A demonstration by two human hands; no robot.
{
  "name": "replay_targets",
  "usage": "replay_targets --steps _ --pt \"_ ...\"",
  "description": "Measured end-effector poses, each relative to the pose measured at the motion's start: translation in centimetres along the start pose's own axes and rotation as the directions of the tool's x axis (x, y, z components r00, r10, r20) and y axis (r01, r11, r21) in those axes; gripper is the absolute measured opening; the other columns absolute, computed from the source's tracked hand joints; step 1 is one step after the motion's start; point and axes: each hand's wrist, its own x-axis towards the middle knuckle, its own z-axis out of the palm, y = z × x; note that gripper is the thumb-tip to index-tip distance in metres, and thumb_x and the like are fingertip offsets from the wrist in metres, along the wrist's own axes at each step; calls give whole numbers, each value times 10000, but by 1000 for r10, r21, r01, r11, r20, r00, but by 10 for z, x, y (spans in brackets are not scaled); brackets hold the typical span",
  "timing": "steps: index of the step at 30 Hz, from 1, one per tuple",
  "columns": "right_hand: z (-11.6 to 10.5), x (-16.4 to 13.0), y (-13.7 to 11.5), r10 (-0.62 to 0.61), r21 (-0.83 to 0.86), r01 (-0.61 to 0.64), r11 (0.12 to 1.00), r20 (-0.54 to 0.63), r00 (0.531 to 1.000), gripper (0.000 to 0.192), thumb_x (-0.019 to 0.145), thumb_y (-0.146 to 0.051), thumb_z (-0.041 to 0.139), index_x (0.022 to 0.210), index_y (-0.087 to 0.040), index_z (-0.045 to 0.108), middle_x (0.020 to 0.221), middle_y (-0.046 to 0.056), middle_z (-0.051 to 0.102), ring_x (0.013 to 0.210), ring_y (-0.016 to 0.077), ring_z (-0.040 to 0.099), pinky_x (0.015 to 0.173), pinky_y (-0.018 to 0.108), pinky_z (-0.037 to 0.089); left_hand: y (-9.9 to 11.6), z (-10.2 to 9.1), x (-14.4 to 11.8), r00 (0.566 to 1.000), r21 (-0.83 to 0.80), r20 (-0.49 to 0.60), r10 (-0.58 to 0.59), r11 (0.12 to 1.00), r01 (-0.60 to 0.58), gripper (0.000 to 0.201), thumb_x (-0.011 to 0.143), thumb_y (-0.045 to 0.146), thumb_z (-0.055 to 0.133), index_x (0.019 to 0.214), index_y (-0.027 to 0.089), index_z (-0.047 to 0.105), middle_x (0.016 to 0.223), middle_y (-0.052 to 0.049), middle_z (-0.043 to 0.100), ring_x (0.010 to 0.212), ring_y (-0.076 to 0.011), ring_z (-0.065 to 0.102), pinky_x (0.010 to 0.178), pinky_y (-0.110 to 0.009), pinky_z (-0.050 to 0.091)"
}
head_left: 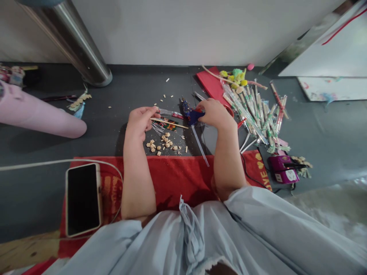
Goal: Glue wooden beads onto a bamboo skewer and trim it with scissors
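Note:
My left hand [138,121] is closed, its thumb and fingers pinching a thin pale wooden stick [173,123] that points right. My right hand [214,111] is wrapped round a dark blue hot glue gun [194,115]. A clear glue stick [200,147] juts from its back end towards me, and its nozzle points away. Under the wooden stick lie a patterned dark packet [171,126] and a bunch of thin white wires [157,128]. Small pale flower-shaped pieces [166,142] are scattered below them. A clear plastic sleeve with red [172,113] rests between my hands.
Many wrapped sticks [259,109] pile up at right beside a red sheet [211,84] and yellow-green pompoms [236,77]. A purple device [282,168] sits farther right. At left are a phone [83,198] on a red towel [180,177], a pink bottle [40,110] and a metal leg [77,46].

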Motion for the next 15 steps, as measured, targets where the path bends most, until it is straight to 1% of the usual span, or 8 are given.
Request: replay_targets --steps 2,3,6,9,12,15 --pt "3 0 -2 47 -21 -48 999 -25 999 380 716 -161 618 1090 -169 685 1101 165 648 1071 341 554 933 517 470 -1 0 0 1000 25 11 16 1000 -17 128 776 267 613 744 144 627 727 -26 667 378 1 273 358 -189 162" --pt "3 1 -3 67 -34 -68 997 -25 997 394 708 -151 618 1096 -169 686 1091 162 648 1056 335 563 930 508 475 -2 0 0 1000 34 17 22 999 -22 131 772 270 617 755 142 638 720 -28 666 384 -3 284 359 -190 159" --pt "1 1 -10 88 -67 -87 994 12 996 445 697 -126 600 1134 -160 680 1076 170 645 1014 333 585 906 494 488 -3 0 1 999 42 34 7 999 -9 121 767 258 630 785 140 655 591 1 595 396 -23 340 362 -188 154" --pt "-3 1 -17 84 -92 -80 993 40 996 452 698 -104 575 1136 -138 681 1080 191 640 1005 335 593 910 479 484 -4 0 0 998 34 61 -12 999 10 114 776 250 645 788 137 653 482 30 502 398 -37 369 366 -180 154" --pt "-6 0 -19 67 -112 -60 992 53 996 458 689 -89 568 1132 -120 679 1071 194 641 1000 335 599 927 466 471 -3 1 -1 997 44 80 -24 999 20 124 778 262 663 770 140 641 449 43 464 391 -36 361 367 -177 158" --pt "-6 0 -19 57 -120 -52 991 42 997 460 686 -91 566 1130 -124 679 1061 182 641 988 325 605 922 452 470 -2 1 -1 994 51 98 -39 998 34 136 773 269 680 764 141 634 451 45 460 389 -36 364 364 -179 156"
